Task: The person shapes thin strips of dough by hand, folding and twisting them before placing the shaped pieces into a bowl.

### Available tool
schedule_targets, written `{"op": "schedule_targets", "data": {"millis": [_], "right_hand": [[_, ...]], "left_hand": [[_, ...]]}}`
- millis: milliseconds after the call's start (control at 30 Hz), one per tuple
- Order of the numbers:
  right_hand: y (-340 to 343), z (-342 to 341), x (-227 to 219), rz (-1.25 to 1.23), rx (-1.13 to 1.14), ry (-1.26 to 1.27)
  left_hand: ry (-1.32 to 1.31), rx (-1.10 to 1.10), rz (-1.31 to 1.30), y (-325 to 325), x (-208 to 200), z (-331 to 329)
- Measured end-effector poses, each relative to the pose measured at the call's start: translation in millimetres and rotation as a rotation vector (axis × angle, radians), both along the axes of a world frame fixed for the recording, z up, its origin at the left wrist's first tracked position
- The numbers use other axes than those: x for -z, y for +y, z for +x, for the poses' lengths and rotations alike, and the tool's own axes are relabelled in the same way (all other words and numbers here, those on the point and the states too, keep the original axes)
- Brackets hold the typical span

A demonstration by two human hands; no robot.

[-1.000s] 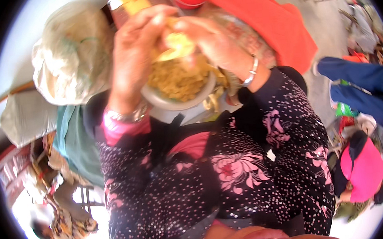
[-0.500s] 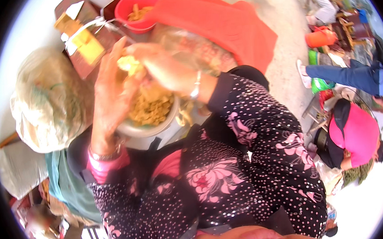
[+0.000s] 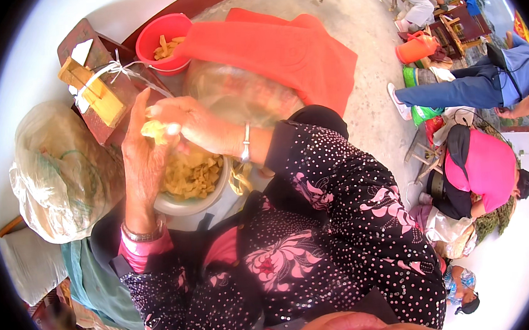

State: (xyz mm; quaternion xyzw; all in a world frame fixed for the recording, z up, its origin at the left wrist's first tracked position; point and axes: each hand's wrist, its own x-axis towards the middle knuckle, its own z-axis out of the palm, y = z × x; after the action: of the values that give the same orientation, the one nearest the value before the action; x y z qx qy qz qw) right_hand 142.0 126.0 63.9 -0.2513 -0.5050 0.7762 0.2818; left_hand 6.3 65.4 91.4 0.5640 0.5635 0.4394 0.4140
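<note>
A metal bowl [image 3: 181,204] full of yellow cut pieces [image 3: 192,176] rests on my lap. Above its left rim my left hand [image 3: 138,161] is raised, palm toward the bowl, with a yellow piece [image 3: 155,131] at its fingers. My right hand [image 3: 194,124] comes across from the right and pinches the same piece; a silver bangle sits on that wrist. Both hands meet on the piece, just over the bowl. My sleeves are black with pink flowers and white dots.
A red bucket [image 3: 161,40] with more yellow pieces stands ahead, next to an orange cloth [image 3: 281,53] over a clear plastic bag. A wooden stool [image 3: 97,97] and a stuffed sack [image 3: 62,173] are on my left. People sit at the right.
The view has swung so the bowl and hands sit lower and further left. My hands stayed together on the yellow piece above the bowl, and the red bucket has come fully into sight.
</note>
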Motion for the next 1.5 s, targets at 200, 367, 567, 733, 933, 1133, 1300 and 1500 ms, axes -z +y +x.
{"op": "schedule_targets", "data": {"millis": [200, 367, 567, 733, 933, 1133, 1300, 1500], "right_hand": [[-2, 2, -13, 0.045, -0.031, -0.075], [4, -7, -7, 0.555, 0.256, -0.055], [5, 1, -19, 0.553, 0.309, -0.386], [11, 7, -20, 0.777, 0.253, -0.505], [18, 23, -7, 0.699, 0.172, -0.216], [15, 31, 0, 0.514, 0.187, -0.281], [13, 38, -1, 0.492, 0.194, -0.309], [6, 32, -19, 0.54, 0.093, -0.333]], "left_hand": [[0.033, -0.163, 0.121, 3, 14, 2], [-0.225, -0.219, 0.062, 2, -2, 5], [-0.314, -0.222, 0.044, -1, -5, 8], [-0.589, -0.11, -0.051, -7, 4, 3], [-1.073, 0.118, -0.255, 3, 11, 3], [-1.248, 0.229, -0.28, -4, 12, -12], [-1.175, 0.214, -0.255, -6, 9, -19], [-1.237, 0.195, -0.256, -10, 9, -29]]}}
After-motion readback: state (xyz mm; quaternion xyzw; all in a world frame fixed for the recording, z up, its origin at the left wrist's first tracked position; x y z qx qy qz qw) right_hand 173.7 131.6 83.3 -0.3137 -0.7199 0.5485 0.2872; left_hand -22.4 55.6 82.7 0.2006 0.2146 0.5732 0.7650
